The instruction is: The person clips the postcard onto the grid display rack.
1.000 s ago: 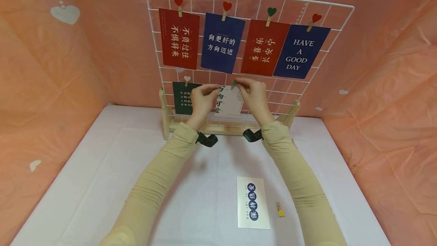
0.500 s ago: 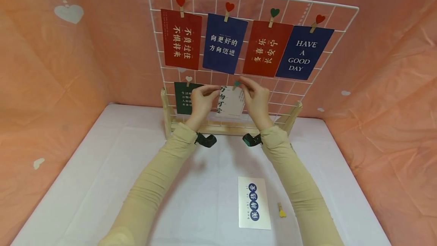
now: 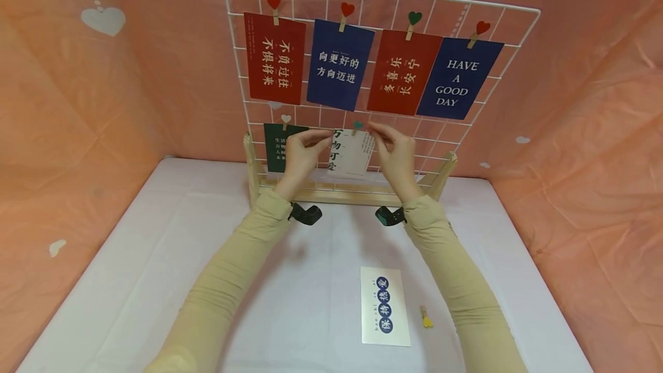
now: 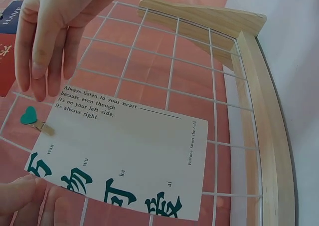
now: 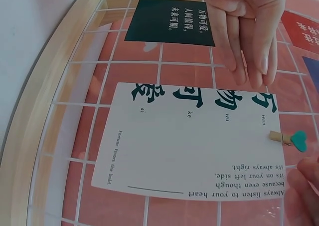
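Note:
A white card with dark green characters [image 3: 350, 154] hangs on the white wire grid, held at its top edge by a wooden clip with a teal heart [image 4: 33, 119]. My left hand [image 3: 303, 151] is by the card's upper left corner, its extended fingertips close to the edge in the right wrist view. By the upper right corner is my right hand [image 3: 396, 157], with fingers extended and off the clip. Neither hand grips anything. Partly behind my left hand hangs a dark green card [image 5: 168, 22], with a white heart clip [image 3: 285, 120].
Red and blue cards, including a red card [image 3: 275, 59] and a blue card [image 3: 340, 65], hang along the grid's top row. The grid stands on a wooden base [image 3: 336, 195]. On the table lie a white card with blue circles [image 3: 385, 307] and a yellow heart clip [image 3: 426, 317].
My right hand has let go of the teal heart clip and moved a little right. My left hand has shifted slightly left. The white card stays hanging on the grid.

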A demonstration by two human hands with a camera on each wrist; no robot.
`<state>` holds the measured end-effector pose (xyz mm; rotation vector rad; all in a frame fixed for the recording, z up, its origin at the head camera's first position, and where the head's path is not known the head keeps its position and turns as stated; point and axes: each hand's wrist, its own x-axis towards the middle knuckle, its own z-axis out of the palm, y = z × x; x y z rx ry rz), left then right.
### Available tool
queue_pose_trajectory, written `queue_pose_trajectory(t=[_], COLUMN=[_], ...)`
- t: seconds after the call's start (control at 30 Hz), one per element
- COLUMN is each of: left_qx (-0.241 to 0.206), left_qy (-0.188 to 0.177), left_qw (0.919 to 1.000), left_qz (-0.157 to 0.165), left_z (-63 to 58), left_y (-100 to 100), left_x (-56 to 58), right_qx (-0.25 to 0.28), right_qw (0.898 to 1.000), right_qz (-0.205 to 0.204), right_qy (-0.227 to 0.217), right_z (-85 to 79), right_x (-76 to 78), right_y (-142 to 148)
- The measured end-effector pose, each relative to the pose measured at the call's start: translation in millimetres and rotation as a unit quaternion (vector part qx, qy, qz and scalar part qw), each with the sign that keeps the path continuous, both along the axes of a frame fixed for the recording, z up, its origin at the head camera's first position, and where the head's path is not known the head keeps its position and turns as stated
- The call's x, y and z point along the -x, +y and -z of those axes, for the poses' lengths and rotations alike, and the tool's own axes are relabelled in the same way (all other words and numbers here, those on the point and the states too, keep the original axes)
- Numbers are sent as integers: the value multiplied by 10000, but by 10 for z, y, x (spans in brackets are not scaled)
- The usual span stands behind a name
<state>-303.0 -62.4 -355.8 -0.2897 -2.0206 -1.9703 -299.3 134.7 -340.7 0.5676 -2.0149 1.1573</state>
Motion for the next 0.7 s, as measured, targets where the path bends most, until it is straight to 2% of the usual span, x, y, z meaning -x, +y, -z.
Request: queue_pose_trajectory(t=[0.33, 0.7], left_qx=[-20, 39], left_qy=[-328, -461], left_qw=[9985, 9961], left_qz=[441, 746], left_z=[-9, -53], left_y=[-81, -140], left_x=[-57, -182], right_qx=[-182, -153], right_qw=[9998, 9990], right_qz=[4, -237], right_qy=[74, -360], right_z=[8, 51], right_x=[-33, -100], right_y=[90, 222])
